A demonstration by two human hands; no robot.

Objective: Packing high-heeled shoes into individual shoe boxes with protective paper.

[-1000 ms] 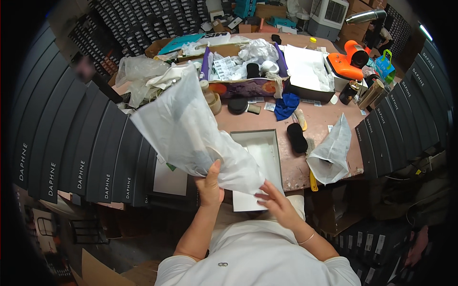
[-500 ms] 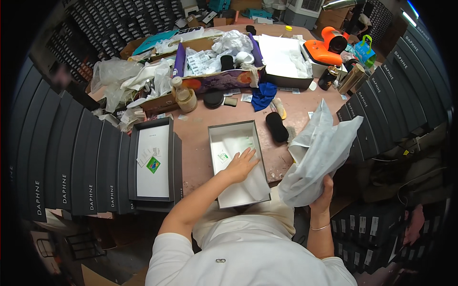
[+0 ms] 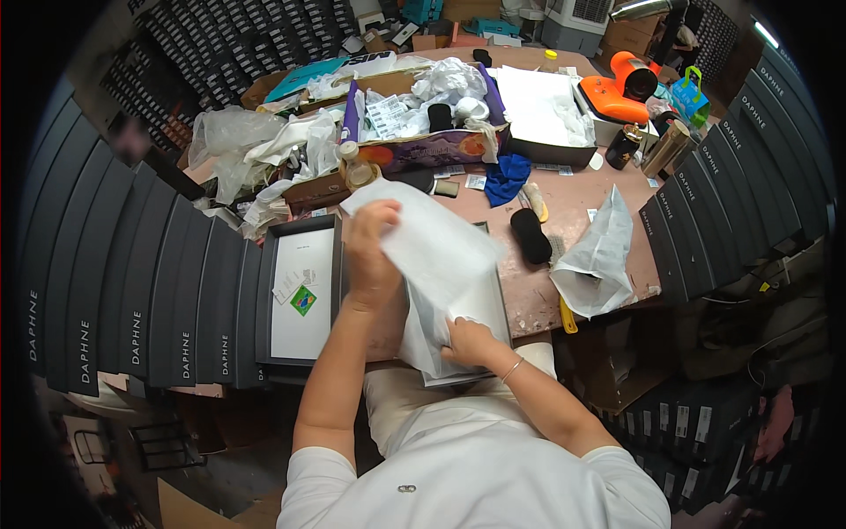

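A sheet of white tissue paper (image 3: pixel 436 234) is lifted in front of me, sloping down over an open dark grey shoebox (image 3: pixel 504 310) at the table's near edge. My left hand (image 3: pixel 370 256) is closed on the sheet's upper left part, slightly blurred. Lower down, my right hand (image 3: pixel 471 342) pinches the paper near the box's front end. Most of the box's inside is hidden under the sheet. To the right, a white wrapped bundle (image 3: pixel 597 256) lies on the table with neither hand on it; its contents cannot be made out.
An open box lid (image 3: pixel 300 291) lies at left, beside stacked grey shoeboxes (image 3: pixel 159 300). More boxes (image 3: pixel 749 167) rise at right. A black brush (image 3: pixel 530 236), blue cloth (image 3: pixel 507 179), glass bottle (image 3: pixel 357 167) and purple carton (image 3: pixel 432 145) stand beyond.
My right hand has put the white bundle down on the table's right side and come over to the box. My left hand has risen from inside the box, lifting the tissue paper.
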